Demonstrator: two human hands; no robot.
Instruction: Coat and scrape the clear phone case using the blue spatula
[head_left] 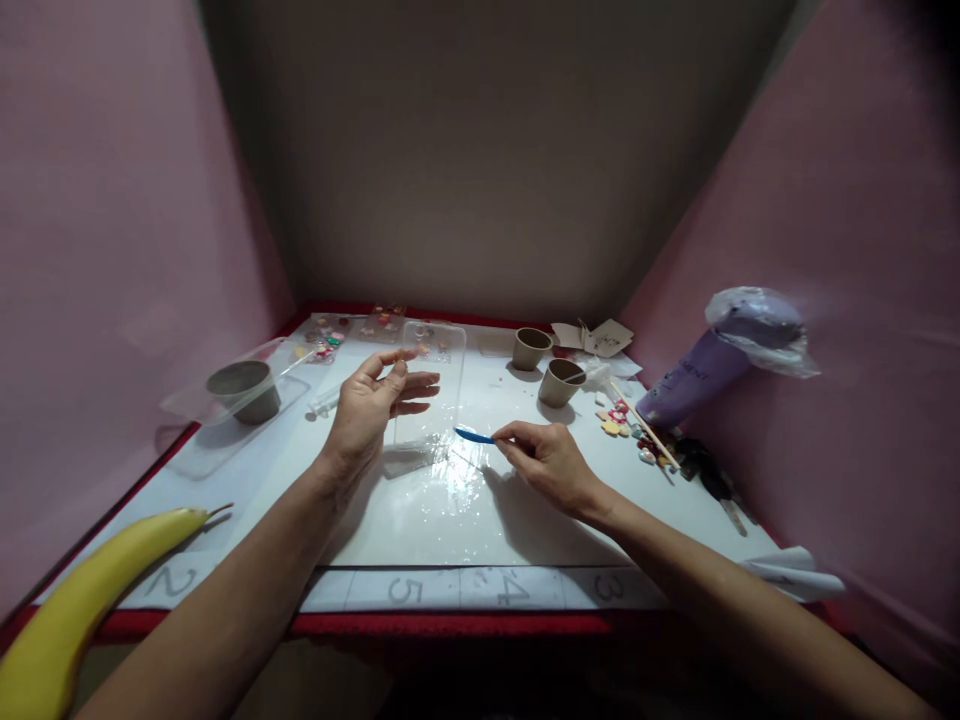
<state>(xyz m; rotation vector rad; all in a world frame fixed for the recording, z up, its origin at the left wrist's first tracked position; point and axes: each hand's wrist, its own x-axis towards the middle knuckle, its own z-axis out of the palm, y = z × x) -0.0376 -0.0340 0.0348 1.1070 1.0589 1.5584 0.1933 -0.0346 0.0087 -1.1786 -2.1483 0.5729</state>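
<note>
My left hand (373,412) is raised over the white table (420,520), fingers curled around the edge of a clear phone case (431,385) that it holds up from the surface. My right hand (546,462) rests low on the table to the right, pinching a small blue tool (474,436) whose tip points left toward the case's lower edge. The tool tip is close to the case; I cannot tell if they touch.
Two brown paper cups (546,368) stand at the back right, another cup (244,390) in a clear tray at the left. Small coloured charms (622,420) and a wooden stick lie right; a purple piping bag (705,370) beyond. A banana (82,600) sits front left.
</note>
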